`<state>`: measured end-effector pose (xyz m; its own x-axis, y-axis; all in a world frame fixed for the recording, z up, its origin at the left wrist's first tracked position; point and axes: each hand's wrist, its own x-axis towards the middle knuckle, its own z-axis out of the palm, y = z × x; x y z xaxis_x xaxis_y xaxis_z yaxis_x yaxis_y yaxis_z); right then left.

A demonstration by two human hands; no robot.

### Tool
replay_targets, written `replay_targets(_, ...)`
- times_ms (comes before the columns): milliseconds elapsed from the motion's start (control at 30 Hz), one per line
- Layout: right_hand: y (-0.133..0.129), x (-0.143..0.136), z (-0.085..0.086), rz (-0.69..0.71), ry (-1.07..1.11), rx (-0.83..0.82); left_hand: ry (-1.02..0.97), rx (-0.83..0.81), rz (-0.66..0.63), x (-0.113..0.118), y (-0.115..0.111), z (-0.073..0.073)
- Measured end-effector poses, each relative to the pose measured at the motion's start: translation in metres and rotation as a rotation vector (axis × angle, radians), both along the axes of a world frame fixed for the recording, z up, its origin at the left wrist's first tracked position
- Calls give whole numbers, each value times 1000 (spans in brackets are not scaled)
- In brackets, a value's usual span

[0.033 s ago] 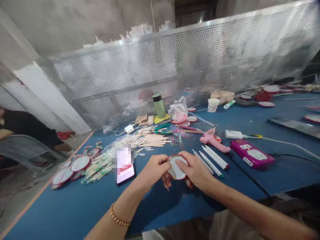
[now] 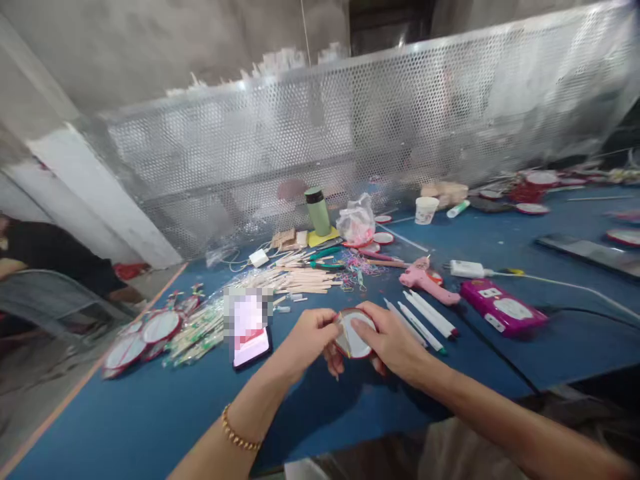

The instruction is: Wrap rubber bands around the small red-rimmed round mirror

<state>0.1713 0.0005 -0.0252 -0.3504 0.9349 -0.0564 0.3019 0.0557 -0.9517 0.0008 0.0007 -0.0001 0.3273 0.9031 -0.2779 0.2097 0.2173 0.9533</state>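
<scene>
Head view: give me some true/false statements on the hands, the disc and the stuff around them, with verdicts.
1. Both the left hand and the right hand hold the small round disc. True.
2. The phone lies right of the right hand. False: it lies left of the left hand.
3. The pink glue gun rests on the blue table. True.
4. The green bottle lies on its side. False: it stands upright.
5. The left wrist wears a beaded bracelet. True.

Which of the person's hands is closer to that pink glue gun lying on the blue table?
Right. The right hand sits just below and left of the pink glue gun, gripping the small round disc. The left hand holds the disc's far side, farther away.
</scene>
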Motion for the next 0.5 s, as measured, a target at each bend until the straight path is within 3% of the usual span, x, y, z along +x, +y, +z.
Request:
replay_targets(100, 7, 19, 13, -57, -130, 267, -11, 27, 34, 2, 2, -2)
replay_targets(167, 19, 35, 27, -217, -248, 568, -1, 44, 78, 3, 4, -5)
replay_targets(233, 36, 47, 41, -339, -386, 741, 39, 45, 127, 5, 6, -10)
replay_targets(300, 54, 51, 53, -317, -570, 785, 94, 34, 172, 7, 8, -15)
replay_targets(400, 81, 40, 62, -127, -913, 674, 136, 16, 204, 9, 11, -20)
replay_targets(500, 106, 23, 62, -62, -1015, 610, 131, 18, 213, 8, 13, -21)
